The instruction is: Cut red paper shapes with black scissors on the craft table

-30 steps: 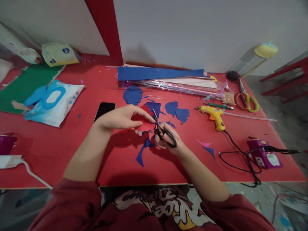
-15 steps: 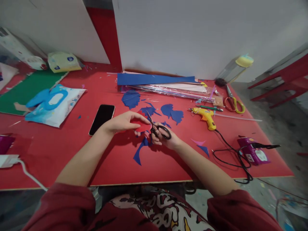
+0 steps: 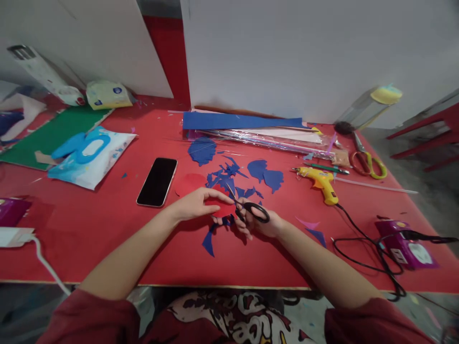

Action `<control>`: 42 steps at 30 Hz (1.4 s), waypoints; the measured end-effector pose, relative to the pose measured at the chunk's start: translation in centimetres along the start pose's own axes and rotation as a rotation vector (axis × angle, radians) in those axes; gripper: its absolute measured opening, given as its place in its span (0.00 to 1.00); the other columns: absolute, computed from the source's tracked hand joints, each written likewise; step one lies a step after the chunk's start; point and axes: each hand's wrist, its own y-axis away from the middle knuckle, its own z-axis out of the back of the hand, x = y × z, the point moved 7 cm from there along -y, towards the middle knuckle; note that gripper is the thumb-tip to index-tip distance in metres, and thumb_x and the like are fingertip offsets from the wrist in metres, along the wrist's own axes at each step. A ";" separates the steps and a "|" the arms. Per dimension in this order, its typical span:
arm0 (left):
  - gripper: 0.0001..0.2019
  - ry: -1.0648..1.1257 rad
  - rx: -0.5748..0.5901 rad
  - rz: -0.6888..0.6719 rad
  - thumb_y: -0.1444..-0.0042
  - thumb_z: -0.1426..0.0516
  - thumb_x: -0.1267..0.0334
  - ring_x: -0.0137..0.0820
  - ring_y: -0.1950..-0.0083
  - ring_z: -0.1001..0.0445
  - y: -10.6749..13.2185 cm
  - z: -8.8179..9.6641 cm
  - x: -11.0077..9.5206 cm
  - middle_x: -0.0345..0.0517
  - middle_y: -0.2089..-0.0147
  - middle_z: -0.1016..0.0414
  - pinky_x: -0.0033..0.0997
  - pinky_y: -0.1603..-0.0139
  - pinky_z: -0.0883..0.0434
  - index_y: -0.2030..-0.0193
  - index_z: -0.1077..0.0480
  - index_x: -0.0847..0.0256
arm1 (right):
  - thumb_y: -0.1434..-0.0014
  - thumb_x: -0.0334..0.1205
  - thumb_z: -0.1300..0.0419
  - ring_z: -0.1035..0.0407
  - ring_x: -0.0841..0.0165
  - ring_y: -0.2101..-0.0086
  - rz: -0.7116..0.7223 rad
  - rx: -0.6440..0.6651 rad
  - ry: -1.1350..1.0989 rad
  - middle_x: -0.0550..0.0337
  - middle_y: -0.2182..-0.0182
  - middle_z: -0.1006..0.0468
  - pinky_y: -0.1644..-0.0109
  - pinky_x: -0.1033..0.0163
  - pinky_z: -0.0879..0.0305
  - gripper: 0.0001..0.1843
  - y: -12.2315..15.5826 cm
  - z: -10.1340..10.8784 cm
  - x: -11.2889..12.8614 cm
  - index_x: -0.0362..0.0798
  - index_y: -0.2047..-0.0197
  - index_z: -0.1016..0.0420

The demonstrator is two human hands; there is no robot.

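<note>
My left hand (image 3: 199, 204) is closed around a thin red piece of sheet (image 3: 191, 183), whose rounded edge shows behind the hand. Its red colour almost merges with the table, so its full outline is hard to make out. In my right hand (image 3: 260, 220) is a small pair of black-handled scissors (image 3: 256, 211), blades pointing up and left, close to my left fingertips. Blue scraps (image 3: 225, 174) lie just beyond the blades. A curved blue offcut (image 3: 208, 243) sits below my left fingers. Scalloped blue cut-outs (image 3: 202, 151) lie farther back.
A phone (image 3: 157, 182) and a wipes pack (image 3: 92, 155) lie left on the red table (image 3: 172, 265). To the right are a yellow glue gun (image 3: 321, 181) with its cord, larger scissors (image 3: 369, 165) and a purple box (image 3: 407, 243). Blue strips (image 3: 240, 121) lie along the back.
The view has shifted slightly. More blue scraps lie in the pile beyond my hands. The red piece's rounded edge now shows behind my left hand. The scissors stay in my right hand.
</note>
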 end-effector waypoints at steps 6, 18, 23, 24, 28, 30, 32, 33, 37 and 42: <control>0.13 0.062 -0.001 0.012 0.49 0.41 0.67 0.25 0.76 0.25 0.0 -0.5 0.0 0.43 0.66 0.24 0.26 0.70 0.27 0.56 0.30 0.66 | 0.52 0.58 0.37 0.43 0.78 0.83 -0.016 -0.012 -0.053 0.70 0.79 0.38 0.83 0.72 0.42 0.25 0.5 -0.5 -0.3 0.50 0.66 0.44; 0.13 0.086 0.044 -0.007 0.48 0.42 0.67 0.25 0.77 0.25 0.1 -1.3 0.0 0.45 0.66 0.25 0.28 0.69 0.27 0.55 0.32 0.67 | 0.49 0.51 0.37 0.45 0.79 0.83 0.014 -0.038 -0.089 0.71 0.79 0.39 0.80 0.71 0.38 0.21 1.5 -0.4 -1.0 0.50 0.65 0.43; 0.14 0.076 0.058 0.020 0.47 0.42 0.67 0.27 0.75 0.23 0.2 -1.0 0.6 0.46 0.65 0.24 0.29 0.69 0.27 0.53 0.31 0.65 | 0.49 0.49 0.36 0.49 0.80 0.82 0.027 -0.083 -0.070 0.72 0.80 0.40 0.78 0.71 0.40 0.20 1.6 -0.5 -1.1 0.49 0.66 0.43; 0.14 0.067 0.057 0.021 0.47 0.42 0.67 0.28 0.75 0.23 0.2 -1.0 0.6 0.45 0.67 0.24 0.29 0.68 0.27 0.52 0.30 0.65 | 0.50 0.49 0.35 0.49 0.79 0.82 0.034 -0.093 -0.061 0.72 0.80 0.40 0.77 0.70 0.40 0.20 1.6 -0.5 -1.1 0.49 0.66 0.42; 0.15 0.045 0.050 0.051 0.46 0.43 0.68 0.30 0.74 0.23 0.3 -1.1 0.5 0.40 0.75 0.26 0.31 0.67 0.26 0.51 0.31 0.67 | 0.50 0.48 0.34 0.49 0.79 0.81 0.057 -0.129 -0.044 0.72 0.81 0.40 0.75 0.69 0.40 0.20 1.5 -0.7 -1.0 0.49 0.66 0.42; 0.15 0.056 0.042 0.065 0.46 0.44 0.68 0.30 0.74 0.23 0.4 -1.2 0.3 0.40 0.74 0.26 0.31 0.68 0.26 0.51 0.32 0.67 | 0.51 0.48 0.34 0.50 0.78 0.81 0.062 -0.146 -0.042 0.73 0.81 0.41 0.74 0.68 0.40 0.20 1.5 -0.7 -1.0 0.49 0.66 0.42; 0.15 0.063 0.036 0.073 0.46 0.44 0.68 0.29 0.74 0.23 0.4 -1.3 0.2 0.42 0.72 0.26 0.30 0.68 0.26 0.51 0.33 0.68 | 0.51 0.48 0.34 0.50 0.78 0.81 0.070 -0.165 -0.035 0.73 0.82 0.42 0.74 0.68 0.41 0.21 1.5 -0.6 -1.0 0.49 0.67 0.42; 0.16 0.063 0.035 0.074 0.46 0.44 0.68 0.29 0.74 0.23 0.4 -1.4 0.2 0.42 0.71 0.26 0.30 0.69 0.26 0.51 0.33 0.68 | 0.51 0.48 0.34 0.51 0.78 0.81 0.074 -0.173 -0.032 0.73 0.82 0.42 0.74 0.68 0.41 0.21 1.5 -0.5 -1.0 0.49 0.67 0.42; 0.16 0.051 0.044 0.064 0.46 0.44 0.67 0.31 0.73 0.22 0.4 -1.5 0.3 0.41 0.73 0.26 0.32 0.68 0.26 0.50 0.34 0.68 | 0.51 0.49 0.34 0.52 0.78 0.81 0.073 -0.184 -0.025 0.74 0.82 0.44 0.74 0.68 0.41 0.20 1.4 -0.5 -1.0 0.49 0.67 0.42; 0.17 0.050 0.036 0.067 0.45 0.45 0.67 0.32 0.74 0.22 0.4 -1.5 0.2 0.41 0.76 0.26 0.33 0.68 0.26 0.48 0.35 0.69 | 0.51 0.50 0.34 0.52 0.78 0.81 0.068 -0.197 -0.019 0.74 0.82 0.45 0.74 0.68 0.42 0.21 1.4 -0.5 -0.8 0.49 0.67 0.43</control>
